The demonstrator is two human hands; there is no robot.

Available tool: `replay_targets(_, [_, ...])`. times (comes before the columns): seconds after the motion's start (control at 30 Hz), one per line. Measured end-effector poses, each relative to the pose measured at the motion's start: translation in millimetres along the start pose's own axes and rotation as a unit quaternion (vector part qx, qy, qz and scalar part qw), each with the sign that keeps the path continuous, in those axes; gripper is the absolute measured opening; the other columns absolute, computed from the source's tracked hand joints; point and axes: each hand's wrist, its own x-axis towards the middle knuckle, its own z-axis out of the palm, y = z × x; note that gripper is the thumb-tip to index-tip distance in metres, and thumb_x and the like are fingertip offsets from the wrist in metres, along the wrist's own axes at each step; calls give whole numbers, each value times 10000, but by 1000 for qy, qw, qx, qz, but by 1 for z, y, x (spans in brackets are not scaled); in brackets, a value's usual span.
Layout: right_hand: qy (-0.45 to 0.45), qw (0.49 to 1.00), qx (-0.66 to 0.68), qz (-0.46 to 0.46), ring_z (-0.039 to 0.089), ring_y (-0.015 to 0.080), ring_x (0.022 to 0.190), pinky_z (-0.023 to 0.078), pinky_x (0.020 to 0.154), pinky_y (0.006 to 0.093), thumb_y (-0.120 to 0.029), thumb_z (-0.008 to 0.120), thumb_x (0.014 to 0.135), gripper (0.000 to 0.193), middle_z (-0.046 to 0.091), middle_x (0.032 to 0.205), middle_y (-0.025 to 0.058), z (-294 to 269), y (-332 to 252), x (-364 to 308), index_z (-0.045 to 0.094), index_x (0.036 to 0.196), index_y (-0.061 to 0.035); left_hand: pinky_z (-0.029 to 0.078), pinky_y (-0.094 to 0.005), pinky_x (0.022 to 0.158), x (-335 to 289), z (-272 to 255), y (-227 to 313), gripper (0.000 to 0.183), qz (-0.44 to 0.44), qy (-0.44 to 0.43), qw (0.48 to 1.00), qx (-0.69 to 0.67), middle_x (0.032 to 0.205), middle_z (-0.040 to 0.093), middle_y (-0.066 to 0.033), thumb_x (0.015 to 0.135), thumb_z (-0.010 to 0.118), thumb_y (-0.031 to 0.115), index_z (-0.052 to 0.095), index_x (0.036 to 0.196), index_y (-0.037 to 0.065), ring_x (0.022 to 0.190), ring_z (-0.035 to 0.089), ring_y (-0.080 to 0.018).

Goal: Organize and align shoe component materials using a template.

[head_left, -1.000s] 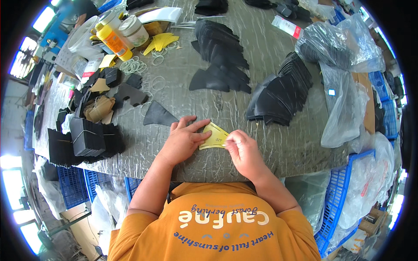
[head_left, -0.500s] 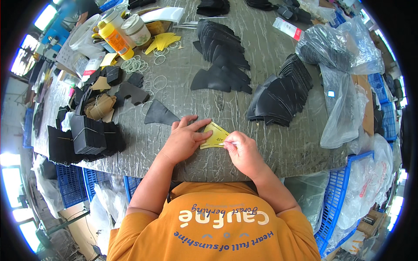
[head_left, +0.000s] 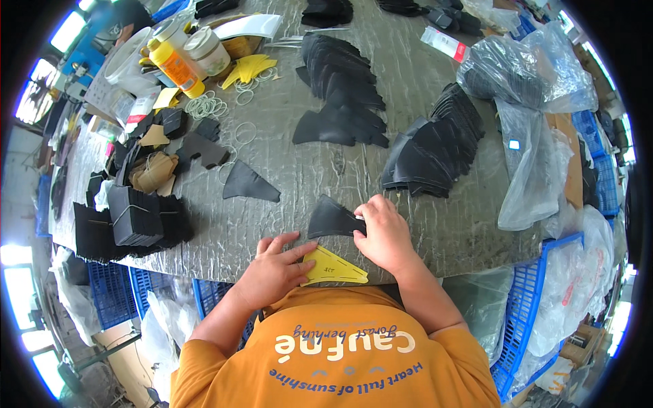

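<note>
My left hand holds the left end of a yellow fan-shaped template at the table's near edge, with marks and short slots on its face. Just beyond it lies a black fan-shaped leather-like piece with a light line along its near edge. My right hand is closed at that piece's right end, fingertips touching it. A small white part of a slim pen shows between the fingers; most of it is hidden. A similar single black piece lies to the left.
Fanned stacks of black pieces lie beyond my hands. At left are bundled black pieces, rubber bands, a yellow bottle and a jar. Plastic bags cover the right side; a blue crate stands below.
The yellow template has come off the black piece and moved toward me with my left hand. My right hand has shifted slightly up and right, to the piece's right end.
</note>
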Motion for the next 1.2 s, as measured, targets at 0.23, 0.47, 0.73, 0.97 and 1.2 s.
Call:
replay_targets(0.23, [46,993,108,21,638,337,844,531,736,436,-37,701,743,205,633,851,113,-17,1,3,635,927,-100,443,-462,976,-1,20,9,511,-28,95,992,-77,1376,564,-75,719,822,235,686,1200,127,1219,504,-316])
replay_targets(0.47, [113,955,186,200,642,291,830,528,755,400,10,704,743,203,628,908,117,-99,85,26,621,920,-44,461,-436,983,15,6,5,671,-42,39,993,-103,1296,549,-100,673,858,210,636,1300,118,1127,521,-323])
replay_targets(0.73, [39,996,70,-26,577,298,1066,517,849,423,-185,816,739,432,595,1080,97,-42,26,8,646,1127,-100,448,-453,1022,92,-10,-40,539,-46,129,983,-124,1291,564,-167,752,819,180,653,1254,74,1197,515,-379])
replay_targets(0.97, [-45,996,46,-54,567,290,1066,536,828,407,-245,806,748,410,559,1061,83,19,-7,-14,620,1075,-80,326,-572,1128,275,-67,-77,661,-126,178,975,50,1556,372,-203,913,660,497,522,1435,115,1439,312,-436])
replay_targets(1.2, [-35,994,79,-72,572,245,993,539,769,379,-241,790,751,378,571,996,32,27,-7,-22,605,1055,-114,125,-772,1116,375,-106,-106,812,-259,119,955,80,1671,192,-113,844,515,785,496,1483,285,1531,70,-448])
